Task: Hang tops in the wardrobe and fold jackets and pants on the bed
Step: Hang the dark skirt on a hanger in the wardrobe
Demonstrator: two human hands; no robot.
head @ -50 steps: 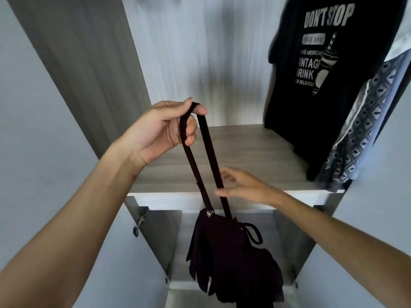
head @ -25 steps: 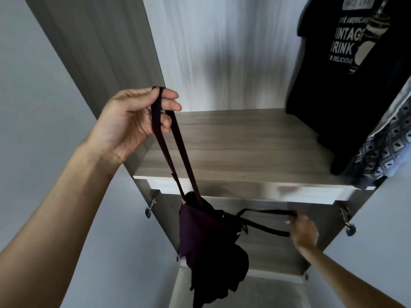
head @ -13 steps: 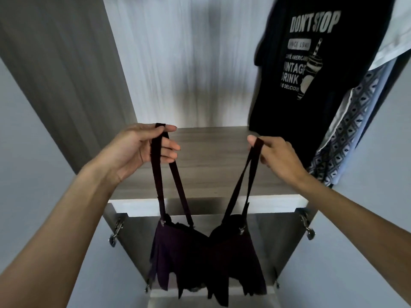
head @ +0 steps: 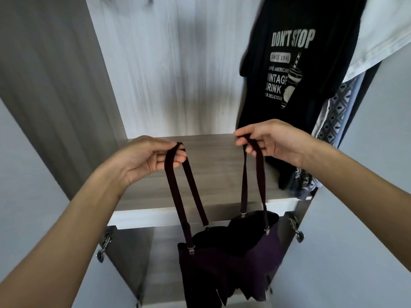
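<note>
**Wardrobe open, strap top up in both hands**

Left grip (head: pixel 146 158) is closed in a pinch, with thumb and fingers curled round the top of one strap (head: pixel 178 192). Right grip (head: pixel 273 143) does the same with the second strap (head: pixel 255 174). The two are roughly level and well apart. Both straps run down taut to the dark purple top (head: pixel 222 263). It hangs in the air in front of the shelf's front edge and below it, with its body bunched and folded on itself.

Just behind the hands lies the grey wood shelf (head: pixel 218 167). To the right a black printed T-shirt (head: pixel 289 96) hangs with its hem down at the shelf. A patterned garment (head: pixel 333 114) is just beside it, and a white garment (head: pixel 382 30) sits in the upper corner. The pale back panel (head: pixel 173 74) rises behind, and the darker side panel (head: pixel 55 85) stands on the left. A metal hinge (head: pixel 104 243) shows below the shelf on the left and another hinge (head: pixel 297 230) on the right.
</note>
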